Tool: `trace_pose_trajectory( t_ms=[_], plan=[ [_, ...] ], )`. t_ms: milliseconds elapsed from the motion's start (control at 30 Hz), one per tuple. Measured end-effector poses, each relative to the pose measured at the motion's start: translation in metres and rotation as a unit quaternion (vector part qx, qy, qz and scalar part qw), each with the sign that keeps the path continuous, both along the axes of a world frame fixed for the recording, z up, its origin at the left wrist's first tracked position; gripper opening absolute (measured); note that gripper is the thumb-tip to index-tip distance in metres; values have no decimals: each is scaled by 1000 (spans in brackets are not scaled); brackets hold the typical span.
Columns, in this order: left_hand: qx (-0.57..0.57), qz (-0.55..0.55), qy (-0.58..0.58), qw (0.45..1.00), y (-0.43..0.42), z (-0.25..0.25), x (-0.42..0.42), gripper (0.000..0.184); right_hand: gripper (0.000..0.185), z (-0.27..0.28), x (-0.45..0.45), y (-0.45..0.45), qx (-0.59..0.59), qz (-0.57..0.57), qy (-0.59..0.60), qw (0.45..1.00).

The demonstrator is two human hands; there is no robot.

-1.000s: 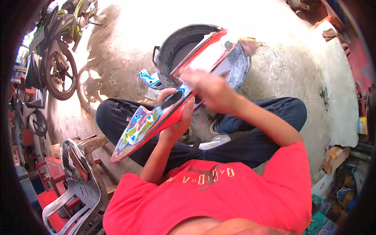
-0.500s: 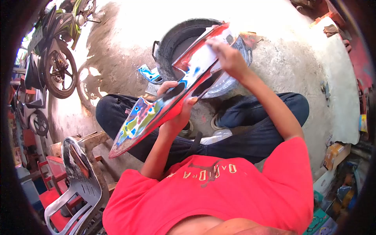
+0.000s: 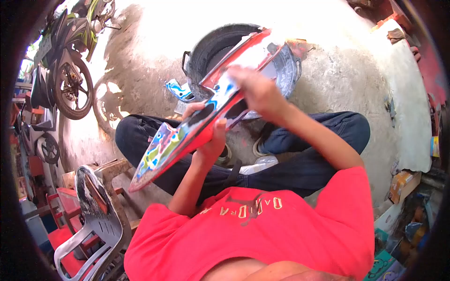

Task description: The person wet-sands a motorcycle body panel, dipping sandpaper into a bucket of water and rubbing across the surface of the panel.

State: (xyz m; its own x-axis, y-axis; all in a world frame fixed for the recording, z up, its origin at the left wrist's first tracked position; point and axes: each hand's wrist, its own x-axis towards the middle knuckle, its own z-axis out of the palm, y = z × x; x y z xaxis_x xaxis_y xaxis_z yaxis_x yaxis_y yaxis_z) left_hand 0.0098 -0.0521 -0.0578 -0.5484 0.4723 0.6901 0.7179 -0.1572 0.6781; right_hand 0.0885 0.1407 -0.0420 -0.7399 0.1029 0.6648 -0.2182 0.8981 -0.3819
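– Now your left hand (image 3: 213,141) clasps the painted motorcycle fairing (image 3: 199,124) mid-length, probably to steady it!
– Lying where?
– Slanting from eight o'clock to one, far end over the black tub (image 3: 196,65) at twelve, perhaps so drips fall inside. Your right hand (image 3: 258,91) is blurred over it; whether it's gripping anything, I can't tell.

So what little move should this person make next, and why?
Perhaps slide the right hand's grip along the panel toward its far end, over the tub: that end is white patched with red, and the left hand's grip supports the panel. Blur hides whether the right one holds anything.
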Motion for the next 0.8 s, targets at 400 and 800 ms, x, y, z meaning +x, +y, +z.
trace_pose_trajectory(
  t_ms=[400,800],
  plan=[
    [-5,27,-22,999,-4,-3,2,40,38,-7,9,-10,-77,-7,6,997],
    [41,33,-75,996,0,-2,0,37,37,3,15,-7,-22,37,9,999]
  ],
)
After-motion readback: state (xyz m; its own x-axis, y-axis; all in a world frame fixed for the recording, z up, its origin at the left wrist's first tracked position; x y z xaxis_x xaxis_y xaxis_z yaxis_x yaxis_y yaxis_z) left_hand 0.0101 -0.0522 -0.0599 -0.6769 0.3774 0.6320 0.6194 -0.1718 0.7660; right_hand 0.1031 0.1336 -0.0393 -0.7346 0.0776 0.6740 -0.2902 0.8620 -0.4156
